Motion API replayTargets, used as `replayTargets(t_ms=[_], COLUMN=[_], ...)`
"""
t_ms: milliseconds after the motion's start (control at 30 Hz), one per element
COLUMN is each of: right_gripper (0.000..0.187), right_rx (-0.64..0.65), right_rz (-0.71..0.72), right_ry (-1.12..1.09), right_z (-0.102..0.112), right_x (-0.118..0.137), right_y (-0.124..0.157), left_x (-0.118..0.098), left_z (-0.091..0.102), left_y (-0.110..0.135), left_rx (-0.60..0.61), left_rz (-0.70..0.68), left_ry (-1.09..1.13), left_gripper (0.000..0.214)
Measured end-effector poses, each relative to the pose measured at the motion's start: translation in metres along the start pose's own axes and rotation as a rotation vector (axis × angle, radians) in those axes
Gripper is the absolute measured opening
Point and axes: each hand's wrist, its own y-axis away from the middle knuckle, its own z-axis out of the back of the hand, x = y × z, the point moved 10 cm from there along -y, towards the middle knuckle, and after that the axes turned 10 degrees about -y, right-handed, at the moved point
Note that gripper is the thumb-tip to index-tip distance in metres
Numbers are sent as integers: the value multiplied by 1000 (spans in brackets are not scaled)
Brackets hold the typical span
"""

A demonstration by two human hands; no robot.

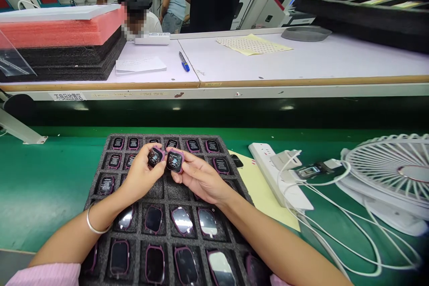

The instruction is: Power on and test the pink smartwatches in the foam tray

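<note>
My left hand [146, 170] grips a smartwatch [156, 156] with a purple case and a lit face. In my right hand [197, 174] is a second purple smartwatch [175, 161], its screen lit too. The two watches are side by side, held above a dark grey foam tray [169, 135]. Strapless watches lie in the tray's compartments. Those in the far rows, such as one watch [107, 185] at the left, show white text; nearer ones, like the watch [153, 219] in the middle, have dark or reflecting screens. My hands and forearms hide some compartments.
Right of the tray are a yellow sheet [258, 187], a white power strip [278, 174] with cables, and a white fan [395, 174]. The raised shelf holds foam sheets [60, 53], paper [140, 65] and a blue pen [184, 61]. Several people are behind it.
</note>
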Motion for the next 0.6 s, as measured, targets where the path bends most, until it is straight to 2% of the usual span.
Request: replayTargets(t_ms=[100, 200, 300, 433, 600], right_gripper=[42, 40, 40, 46, 44], right_rx=[14, -5, -68, -170, -219], right_rz=[-4, -4, -13, -11, 33], right_ry=[5, 3, -24, -33, 44], right_z=[-2, 1, 11, 28, 34], right_x=[0, -1, -1, 3, 12], right_y=[1, -1, -4, -7, -7], left_x=[0, 4, 17, 31, 28], left_z=[-2, 2, 3, -6, -11], left_y=[0, -3, -5, -3, -3], left_rx=[26, -4, -27, 21, 56], left_rz=[-16, 6, 123, 310, 333], left_ry=[-14, 4, 97, 291, 448], left_gripper=[33, 32, 43, 62, 55])
